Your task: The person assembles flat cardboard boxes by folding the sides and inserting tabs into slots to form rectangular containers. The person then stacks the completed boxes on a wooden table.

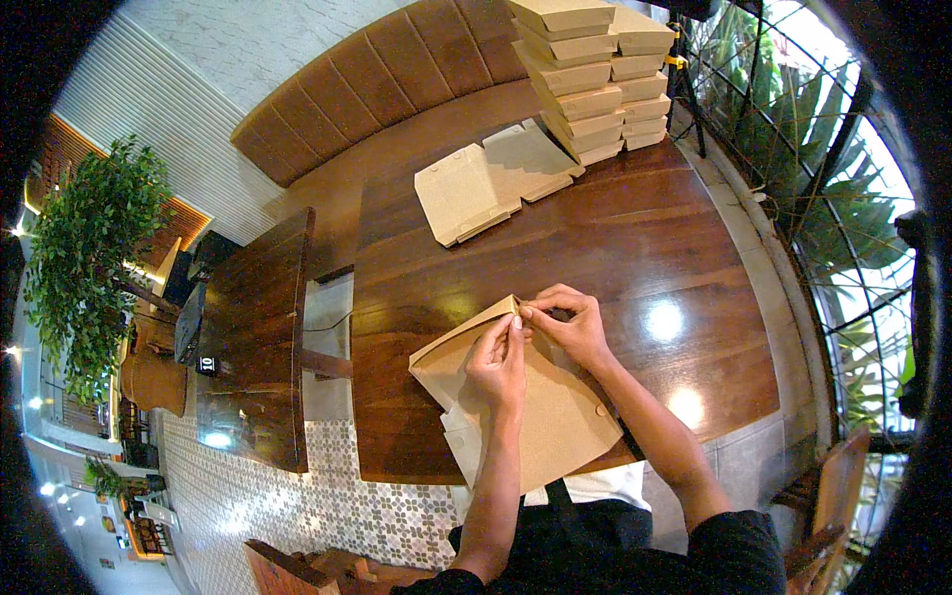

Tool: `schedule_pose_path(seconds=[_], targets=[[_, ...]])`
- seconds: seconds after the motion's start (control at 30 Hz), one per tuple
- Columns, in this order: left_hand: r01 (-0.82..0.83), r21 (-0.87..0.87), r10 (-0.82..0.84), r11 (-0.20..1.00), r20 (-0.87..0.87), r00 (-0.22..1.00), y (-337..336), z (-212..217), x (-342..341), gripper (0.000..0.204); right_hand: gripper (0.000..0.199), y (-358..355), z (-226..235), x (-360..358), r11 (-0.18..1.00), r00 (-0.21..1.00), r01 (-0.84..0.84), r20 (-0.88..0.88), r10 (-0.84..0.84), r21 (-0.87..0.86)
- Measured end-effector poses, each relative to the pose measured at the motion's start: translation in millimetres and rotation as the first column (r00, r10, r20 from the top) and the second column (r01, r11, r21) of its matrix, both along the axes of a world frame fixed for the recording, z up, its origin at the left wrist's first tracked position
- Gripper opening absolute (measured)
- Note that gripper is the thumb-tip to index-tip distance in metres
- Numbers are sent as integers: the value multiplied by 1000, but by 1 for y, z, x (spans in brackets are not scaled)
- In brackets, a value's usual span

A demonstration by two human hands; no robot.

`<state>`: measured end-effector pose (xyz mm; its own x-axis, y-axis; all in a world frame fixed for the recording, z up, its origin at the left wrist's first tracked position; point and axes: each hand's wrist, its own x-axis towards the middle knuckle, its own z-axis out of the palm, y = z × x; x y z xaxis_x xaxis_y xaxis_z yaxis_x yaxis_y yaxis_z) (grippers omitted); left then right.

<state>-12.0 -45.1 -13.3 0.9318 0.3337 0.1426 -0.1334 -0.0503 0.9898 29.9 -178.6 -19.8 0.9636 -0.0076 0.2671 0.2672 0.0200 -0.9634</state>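
A partly folded brown cardboard box (562,428) lies on the near side of the dark wooden table, tilted toward me. Its far wall stands up, while the broad panel nearest me spreads flat over the table's edge. My left hand (499,364) pinches the box's far corner from the inside, thumb and fingers together. Close beside it, my right hand (571,321) grips the same corner between thumb and bent fingers. The fingertips partly hide the corner's tabs.
Unfolded cardboard box blanks (466,190) lie farther back on the wooden table (635,268). Tall stacks of folded boxes (591,102) rise at the back right. A brown padded bench (387,84) runs behind; a second table (260,337) stands left, across a gap.
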Motion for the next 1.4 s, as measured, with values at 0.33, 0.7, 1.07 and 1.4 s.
schedule_pose_path(seconds=[0.33, 0.7, 1.07, 1.4], targets=[[-18, -4, 18, 1000, 63, 998, -1, -9, 2, 23, 13, 9, 1, -5, 987, 985, 151, 96, -145, -58], [-15, -3, 15, 1000, 44, 999, -2, -2, 0, 23, 12, 2, 2, -3, 999, 996, 54, 74, -54, -1], [2, -17, -2, 1000, 15, 1000, -1, 0, 0, 23, 12, -1, 0, 1, 995, 998, -61, -9, 62, 80], [16, -1, -16, 1000, -10, 1000, 2, 1, -5, 22, 11, 1, -6, 1, 988, 993, -106, -44, 111, 114]])
